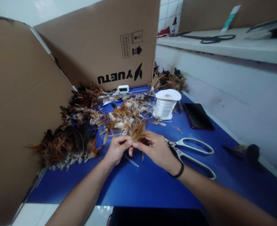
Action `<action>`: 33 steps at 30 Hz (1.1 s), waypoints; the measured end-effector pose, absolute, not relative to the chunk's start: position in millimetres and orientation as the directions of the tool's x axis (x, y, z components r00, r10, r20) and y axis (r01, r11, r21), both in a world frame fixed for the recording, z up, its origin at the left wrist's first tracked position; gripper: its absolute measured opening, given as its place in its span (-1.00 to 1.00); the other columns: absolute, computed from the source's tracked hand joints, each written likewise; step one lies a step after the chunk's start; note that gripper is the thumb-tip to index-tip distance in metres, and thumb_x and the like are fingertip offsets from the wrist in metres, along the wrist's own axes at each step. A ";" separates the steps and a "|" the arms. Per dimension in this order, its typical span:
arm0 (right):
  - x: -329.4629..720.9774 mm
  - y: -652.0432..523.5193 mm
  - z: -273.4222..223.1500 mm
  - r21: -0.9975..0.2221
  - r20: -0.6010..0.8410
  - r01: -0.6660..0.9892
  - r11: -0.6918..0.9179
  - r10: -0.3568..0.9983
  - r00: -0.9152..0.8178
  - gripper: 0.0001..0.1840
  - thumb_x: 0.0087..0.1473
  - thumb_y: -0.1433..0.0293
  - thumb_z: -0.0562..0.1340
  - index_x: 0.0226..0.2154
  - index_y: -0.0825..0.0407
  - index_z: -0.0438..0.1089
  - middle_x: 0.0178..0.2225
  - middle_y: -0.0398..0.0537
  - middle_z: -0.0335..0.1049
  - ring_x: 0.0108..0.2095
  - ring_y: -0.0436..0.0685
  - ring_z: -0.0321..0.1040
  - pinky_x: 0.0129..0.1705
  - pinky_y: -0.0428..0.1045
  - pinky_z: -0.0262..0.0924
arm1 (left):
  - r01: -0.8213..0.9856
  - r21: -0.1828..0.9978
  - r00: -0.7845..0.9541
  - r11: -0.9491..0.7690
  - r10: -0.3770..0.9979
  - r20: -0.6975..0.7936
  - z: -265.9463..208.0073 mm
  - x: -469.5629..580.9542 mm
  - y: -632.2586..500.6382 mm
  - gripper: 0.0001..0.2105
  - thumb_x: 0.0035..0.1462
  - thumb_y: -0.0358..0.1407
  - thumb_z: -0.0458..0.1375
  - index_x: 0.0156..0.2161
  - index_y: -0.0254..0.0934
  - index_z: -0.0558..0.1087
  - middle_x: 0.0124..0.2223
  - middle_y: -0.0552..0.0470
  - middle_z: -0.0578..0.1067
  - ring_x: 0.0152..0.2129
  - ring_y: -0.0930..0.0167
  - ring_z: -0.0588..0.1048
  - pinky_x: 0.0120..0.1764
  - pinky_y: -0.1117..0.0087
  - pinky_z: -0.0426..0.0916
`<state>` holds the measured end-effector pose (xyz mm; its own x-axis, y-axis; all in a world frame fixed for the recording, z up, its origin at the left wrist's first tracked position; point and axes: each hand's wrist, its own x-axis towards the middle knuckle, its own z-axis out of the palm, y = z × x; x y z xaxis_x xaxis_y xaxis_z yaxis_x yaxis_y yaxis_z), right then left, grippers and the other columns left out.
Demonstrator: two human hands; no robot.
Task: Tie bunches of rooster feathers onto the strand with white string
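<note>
A small bunch of golden-brown feathers (138,130) points up and away from me, its lower ends pinched between both hands over the blue table. My left hand (119,149) is closed, thumb and fingertips on the feather bases. From the other side my right hand (158,147), with a black band at the wrist, grips the same bunch. The thumbs almost meet. The quill ends are hidden by my fingers. Just beyond lies a loose heap of brown and white feathers (119,117). Large scissors (194,150) with pale handles lie beside my right wrist, blades partly hidden.
A white spool (166,106) stands behind my hands, near a small digital display (123,89). Dark feather bundles (67,142) lie at left. Cardboard panels (100,40) wall the left and back. On the right are a phone (199,116) and a blurred black object (252,153).
</note>
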<state>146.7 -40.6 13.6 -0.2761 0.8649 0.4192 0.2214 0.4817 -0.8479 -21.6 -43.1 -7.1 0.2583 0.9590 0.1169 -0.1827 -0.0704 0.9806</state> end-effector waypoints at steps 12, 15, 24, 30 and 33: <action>146.6 -40.0 9.4 -0.874 0.430 0.128 0.468 0.869 -0.243 -0.96 -0.03 0.46 0.30 -0.45 0.03 0.49 -0.43 -0.16 0.49 -0.37 0.01 0.41 -0.29 -0.08 0.25 | -0.092 0.987 0.270 -0.134 0.951 0.154 -9.3 -21.6 -41.6 -0.80 0.09 -0.23 0.19 -0.46 -0.34 0.50 -0.67 0.10 0.39 -0.67 0.52 0.33 -0.40 0.44 0.24; 145.3 -40.2 8.6 -0.870 0.435 0.129 0.476 0.864 -0.252 -0.95 -0.02 0.48 0.29 -0.45 0.03 0.48 -0.43 -0.17 0.48 -0.39 0.00 0.39 -0.31 -0.09 0.24 | -0.044 0.985 0.260 -0.164 0.950 0.170 -9.0 -22.3 -40.9 -0.77 0.07 -0.21 0.20 -0.49 -0.34 0.50 -0.67 0.08 0.39 -0.65 0.51 0.34 -0.40 0.44 0.25; 188.2 -37.8 29.1 -0.560 0.532 0.536 0.632 0.770 -0.352 -0.84 0.10 0.40 0.20 -0.24 0.05 0.44 -0.34 -0.08 0.46 -0.32 0.03 0.36 -0.23 -0.05 0.22 | -0.323 0.943 0.116 -0.082 0.985 0.125 -9.1 -29.2 -33.9 -0.81 -0.02 -0.23 0.27 -0.48 -0.34 0.47 -0.55 0.07 0.44 -0.73 0.60 0.28 -0.59 0.52 0.20; 236.3 -47.3 20.6 -0.026 0.277 0.863 0.505 0.833 -0.479 -0.87 0.07 0.35 0.21 -0.36 0.07 0.42 -0.39 0.02 0.38 -0.31 0.19 0.27 -0.25 0.07 0.14 | -0.474 0.875 -0.037 -0.099 0.995 0.092 -0.6 -36.8 -27.3 -0.82 -0.11 -0.30 0.33 -0.48 -0.34 0.43 -0.48 0.09 0.44 -0.71 0.66 0.23 -0.63 0.60 0.18; 241.9 -56.4 11.5 0.050 0.209 0.877 0.479 0.853 -0.478 -0.87 0.07 0.35 0.20 -0.33 0.07 0.40 -0.37 0.02 0.35 -0.32 0.19 0.25 -0.27 0.06 0.11 | -0.494 0.863 -0.070 -0.104 0.994 0.080 1.8 -38.4 -26.1 -0.82 -0.13 -0.31 0.34 -0.47 -0.35 0.44 -0.49 0.09 0.42 -0.71 0.68 0.22 -0.63 0.62 0.16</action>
